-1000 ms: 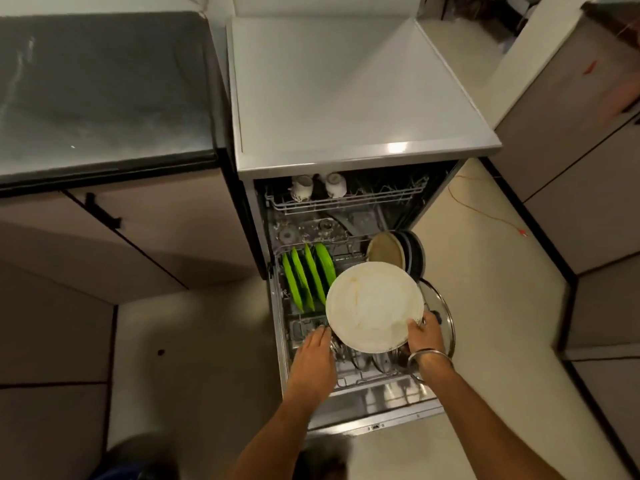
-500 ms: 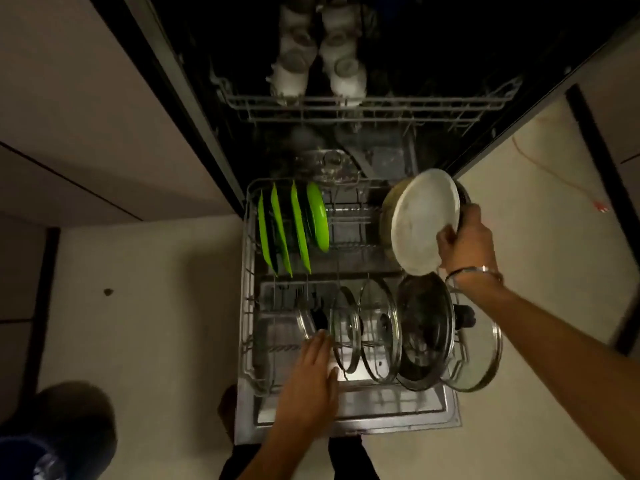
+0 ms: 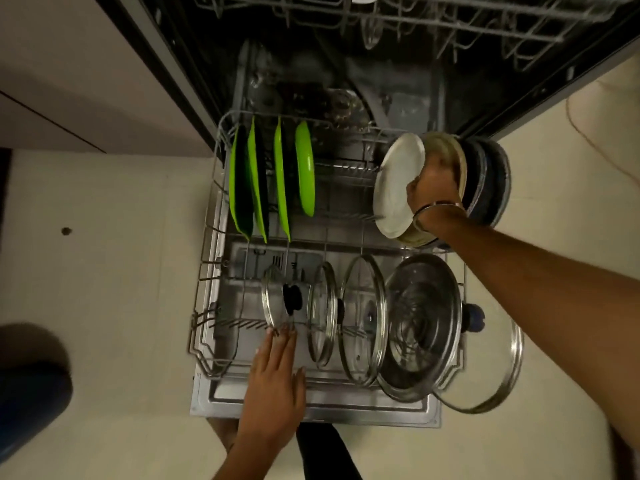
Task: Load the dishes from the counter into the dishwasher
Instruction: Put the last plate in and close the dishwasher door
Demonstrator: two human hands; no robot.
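Note:
The lower rack (image 3: 207,296) of the open dishwasher is pulled out below me. My right hand (image 3: 431,188) grips a white plate (image 3: 393,192) by its edge and holds it on edge at the rack's far right, beside a beige plate (image 3: 450,154) and dark plates (image 3: 488,181). My left hand (image 3: 277,379) lies flat with straight fingers on the rack's front, fingertips touching a small glass lid (image 3: 277,296). Several green plates (image 3: 273,178) stand at the far left.
More glass lids (image 3: 362,317) and a steel lid (image 3: 420,327) stand in the front row; a large glass lid (image 3: 502,382) hangs over the right side. The upper rack (image 3: 415,15) juts out overhead. Pale floor lies on both sides, with a dark blue object (image 3: 31,403) at lower left.
My head has dropped closer to the rack. My right hand has lowered the white plate down against the beige plate. My left hand stayed on the rack's front.

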